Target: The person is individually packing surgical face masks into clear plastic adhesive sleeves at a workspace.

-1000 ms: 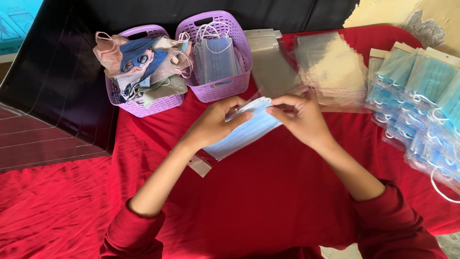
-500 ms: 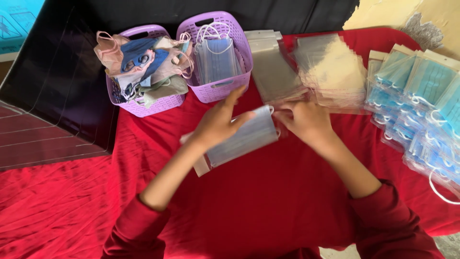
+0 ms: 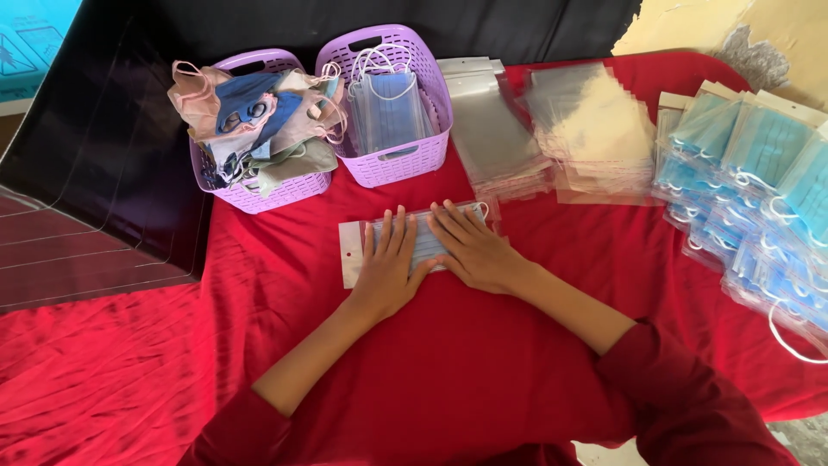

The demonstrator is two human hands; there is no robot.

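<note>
A clear plastic pouch with a blue face mask inside (image 3: 423, 244) lies flat on the red cloth (image 3: 483, 380) in front of me. My left hand (image 3: 388, 267) presses flat on its left half, fingers spread. Beside it, my right hand (image 3: 474, 250) rests palm down on the pouch's right half. The white header strip of the pouch (image 3: 350, 253) sticks out to the left of my hands.
Two purple baskets stand at the back: the left basket (image 3: 259, 194) holds mixed cloth masks, the right basket (image 3: 397, 164) holds blue masks. Stacks of clear pouches (image 3: 496, 129) lie beyond my hands. Packed blue masks (image 3: 759, 190) are piled at the right.
The mask in its pouch was held up between both hands; now it lies on the cloth and both hands press flat on it.
</note>
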